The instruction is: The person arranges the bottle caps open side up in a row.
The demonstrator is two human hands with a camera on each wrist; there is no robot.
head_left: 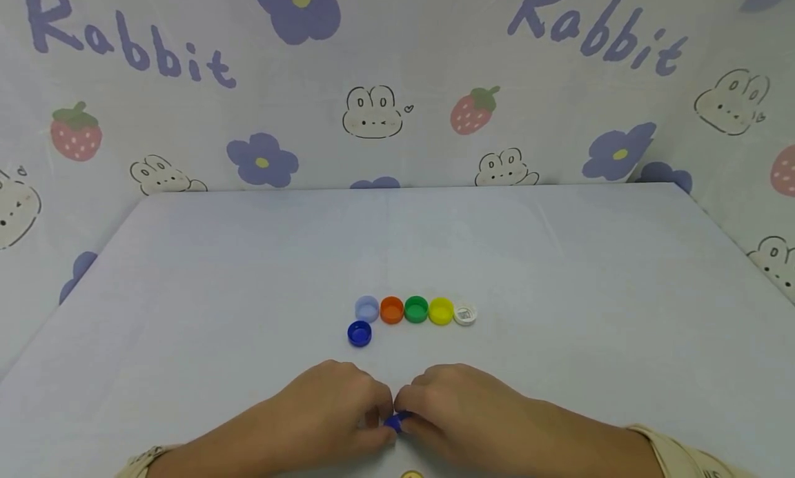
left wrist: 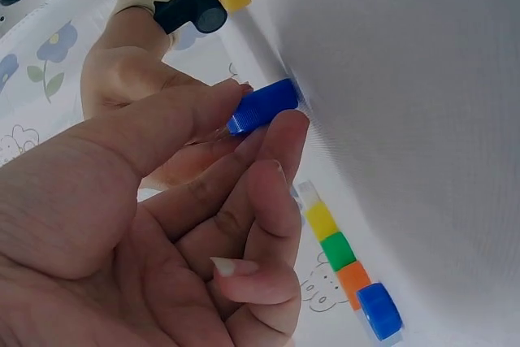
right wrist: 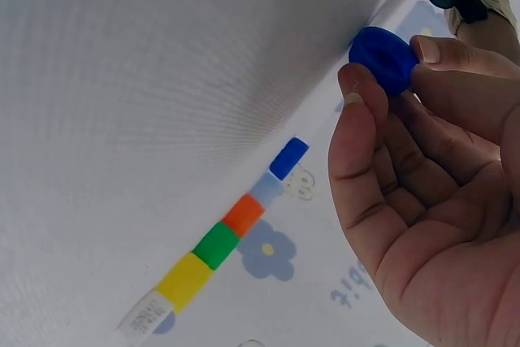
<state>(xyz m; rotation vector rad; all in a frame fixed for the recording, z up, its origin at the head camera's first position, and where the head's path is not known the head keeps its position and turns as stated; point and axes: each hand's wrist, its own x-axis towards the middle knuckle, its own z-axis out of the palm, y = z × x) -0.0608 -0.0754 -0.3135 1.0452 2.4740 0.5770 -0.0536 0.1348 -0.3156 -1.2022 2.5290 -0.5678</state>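
Observation:
A dark blue bottle cap (head_left: 395,423) is close over the table between my two hands. My left hand (head_left: 338,412) pinches the cap between thumb and fingers, its other fingers curled in toward the palm. From the other side my right hand (head_left: 456,412) pinches the same cap (right wrist: 383,60) with thumb and fingertip. In the left wrist view the ridged side of the cap (left wrist: 264,107) shows. Beyond the hands, a second dark blue cap (head_left: 359,334) lies on the table, right in front of a light blue cap (head_left: 367,309).
Right of the light blue cap, an orange cap (head_left: 392,310), a green cap (head_left: 416,310), a yellow cap (head_left: 441,311) and a white cap (head_left: 465,314) form a row. Another yellow cap (head_left: 412,474) sits nearest me. A patterned cloth (head_left: 422,64) hangs behind the white table (head_left: 559,271).

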